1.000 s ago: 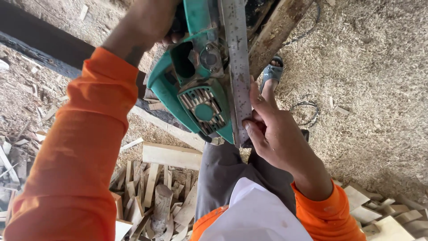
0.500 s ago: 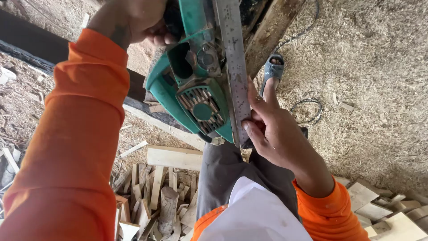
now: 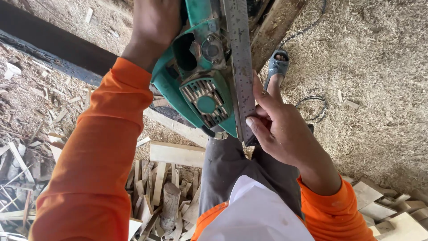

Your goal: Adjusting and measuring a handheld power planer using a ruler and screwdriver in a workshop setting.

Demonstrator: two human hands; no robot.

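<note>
Fingers of right hand [image 3: 285, 129] pinch steel ruler [image 3: 240, 67] against green saw [image 3: 200, 85]; left hand [image 3: 154, 27] grips saw top.

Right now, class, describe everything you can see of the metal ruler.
The metal ruler is a flat, grey steel strip with fine graduation marks along its edges. It runs almost straight up the picture, its top cut off by the frame. It lies against the right side of the green power tool. The right hand pinches its lower end, thumb at the edge.
</note>
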